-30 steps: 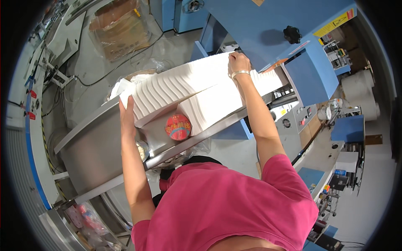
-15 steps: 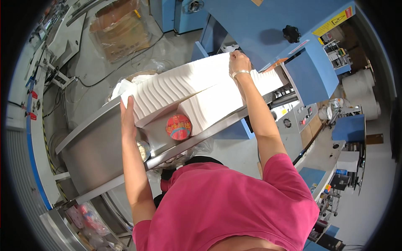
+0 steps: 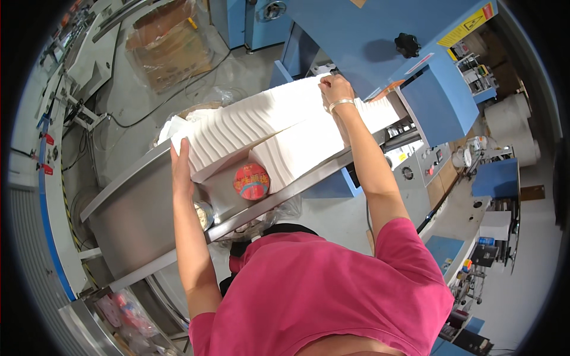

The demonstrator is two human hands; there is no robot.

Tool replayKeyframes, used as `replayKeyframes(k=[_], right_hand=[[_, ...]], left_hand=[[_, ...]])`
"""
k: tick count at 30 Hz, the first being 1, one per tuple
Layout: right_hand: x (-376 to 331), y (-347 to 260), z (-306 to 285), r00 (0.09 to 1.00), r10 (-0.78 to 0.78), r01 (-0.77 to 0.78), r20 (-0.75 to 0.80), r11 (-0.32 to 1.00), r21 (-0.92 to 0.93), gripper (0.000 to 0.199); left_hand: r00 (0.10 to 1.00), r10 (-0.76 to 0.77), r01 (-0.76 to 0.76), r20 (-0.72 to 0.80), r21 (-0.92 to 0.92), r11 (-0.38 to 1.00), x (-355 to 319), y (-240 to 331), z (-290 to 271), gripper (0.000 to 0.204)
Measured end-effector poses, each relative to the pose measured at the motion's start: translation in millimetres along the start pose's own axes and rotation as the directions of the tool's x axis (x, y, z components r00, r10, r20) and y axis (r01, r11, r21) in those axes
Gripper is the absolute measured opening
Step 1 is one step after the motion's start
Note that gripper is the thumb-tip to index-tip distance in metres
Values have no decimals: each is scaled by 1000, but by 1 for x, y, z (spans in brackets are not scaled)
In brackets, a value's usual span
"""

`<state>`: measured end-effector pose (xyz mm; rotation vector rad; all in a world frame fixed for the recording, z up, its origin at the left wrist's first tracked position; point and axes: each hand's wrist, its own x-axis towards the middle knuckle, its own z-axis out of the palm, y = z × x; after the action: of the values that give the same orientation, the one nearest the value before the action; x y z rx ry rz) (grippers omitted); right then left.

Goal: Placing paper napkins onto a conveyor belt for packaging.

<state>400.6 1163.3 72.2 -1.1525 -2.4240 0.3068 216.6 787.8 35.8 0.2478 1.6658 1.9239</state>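
Note:
Two rows of white stacked tissue paper [image 3: 237, 127], their layers wavy at the left, lie along a slanting metal tray [image 3: 133, 207]. My left hand [image 3: 182, 169] is open, its fingers stretched flat against the left end of the far row. At the upper right of the stack, my right hand [image 3: 337, 90] has its fingers curled and pressed onto the white sheets; its fingertips are partly hidden. A round red tub with a printed lid [image 3: 251, 181] sits in the tray beside the near row. Close to my left forearm is a round container [image 3: 203, 215] with pale contents, partly covered.
A blue machine [image 3: 368, 35] with a black knob [image 3: 407, 45] stands beyond the tray's right end, its control panel [image 3: 430, 163] below. An open cardboard box in plastic [image 3: 169, 47] is on the floor at the far left. A black cable [image 3: 172, 95] crosses the floor.
My right hand has shifted slightly left along the stack, its fingers a little more bent. The left hand stays against the stack's end. The whole view has moved slightly.

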Motion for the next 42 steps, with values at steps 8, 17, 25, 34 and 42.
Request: replayKeyframes(k=[8, 17, 25, 34, 42], right_hand=[[-1, -3, -1, 1000, -21, 22, 15, 1000, -15, 18], [8, -7, 11, 996, 54, -60, -75, 995, -79, 21], [11, -9, 10, 994, 90, -94, -58, 993, -73, 24], [12, -9, 10, 994, 94, -97, -55, 993, -64, 20], [5, -14, 6, 996, 65, -69, -58, 996, -60, 17]], left_hand=[[1000, -15, 16, -23, 36, 999, 0, 3, 2, 77], [999, -6, 7, -32, 48, 999, -3, 3, 2, 77], [999, -13, 15, -38, 61, 998, -4, 5, 2, 80], [999, -17, 19, -29, 60, 998, -6, 10, 5, 81], [999, -27, 30, -37, 74, 997, -4, 5, 2, 80]])
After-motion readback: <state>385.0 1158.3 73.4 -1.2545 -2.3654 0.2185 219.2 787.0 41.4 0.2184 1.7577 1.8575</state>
